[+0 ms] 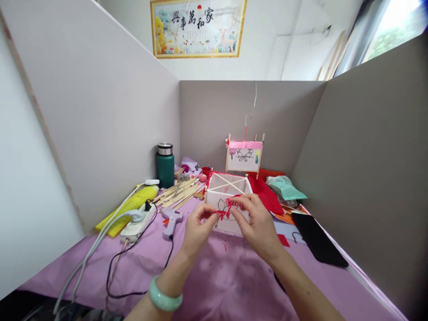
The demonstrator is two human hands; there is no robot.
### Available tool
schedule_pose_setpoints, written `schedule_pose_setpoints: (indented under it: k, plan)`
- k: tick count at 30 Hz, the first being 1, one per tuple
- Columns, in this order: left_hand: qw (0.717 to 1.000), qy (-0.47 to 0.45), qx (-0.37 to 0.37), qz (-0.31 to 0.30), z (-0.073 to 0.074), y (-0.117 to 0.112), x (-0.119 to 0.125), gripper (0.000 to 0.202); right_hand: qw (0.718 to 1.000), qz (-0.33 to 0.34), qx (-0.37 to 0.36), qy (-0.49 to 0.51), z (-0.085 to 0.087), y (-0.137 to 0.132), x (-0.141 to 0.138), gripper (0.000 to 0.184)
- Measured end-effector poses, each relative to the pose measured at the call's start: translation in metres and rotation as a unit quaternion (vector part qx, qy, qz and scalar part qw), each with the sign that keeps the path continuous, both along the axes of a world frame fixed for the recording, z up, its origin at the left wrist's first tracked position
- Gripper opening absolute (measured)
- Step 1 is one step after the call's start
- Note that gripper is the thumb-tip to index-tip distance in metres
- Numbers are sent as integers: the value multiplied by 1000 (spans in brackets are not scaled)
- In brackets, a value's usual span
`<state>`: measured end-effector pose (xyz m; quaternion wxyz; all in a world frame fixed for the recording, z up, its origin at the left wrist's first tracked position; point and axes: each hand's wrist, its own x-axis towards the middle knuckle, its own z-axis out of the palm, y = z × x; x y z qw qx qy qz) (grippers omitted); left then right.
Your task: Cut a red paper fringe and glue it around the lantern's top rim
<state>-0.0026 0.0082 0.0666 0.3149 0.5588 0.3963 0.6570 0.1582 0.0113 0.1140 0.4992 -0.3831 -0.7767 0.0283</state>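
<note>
My left hand (199, 228) is closed, with thumb and fingertips pinching one end of a strip of red fringe (222, 215). My right hand (257, 223) pinches the fringe's other part, fingers bent and close to the left fingertips. Directly behind the hands stands a white box-shaped lantern (214, 196) with thin sticks crossed over its open top and a leaf-like line drawing on its front panel. My hands cover part of that panel. Whether the fringe touches the lantern, I cannot tell. A small red scrap (225, 247) lies on the cloth in front.
A glue gun (171, 220), power strip (137, 225) and cables lie left. Behind them are wooden sticks (179, 191) and a green bottle (165, 167). A decorated lantern (245, 156) hangs at the back. Red cloth (267, 196) and a black phone-like slab (317, 238) lie right. Grey partitions (247, 107) enclose the table.
</note>
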Motion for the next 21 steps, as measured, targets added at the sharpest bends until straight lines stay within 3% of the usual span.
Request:
schedule_pose_setpoints:
  k: [3,6,9,14,21]
  plan:
    - [996,-66,-44,-40,5,7,-5,16,993,31,46,-106,13,10,-5,22]
    - [993,-94,-56,-50,12,10,-7,17,987,26,33,-156,22,20,-13,13]
    - [991,-108,-61,-46,17,11,-7,17,987,30,6,-159,26,27,-21,3]
    - [992,-112,-52,-36,17,14,-7,21,988,47,-49,-140,31,42,-32,11]
    - [986,-2,51,160,13,28,-21,28,978,39,-149,-143,40,67,-42,15]
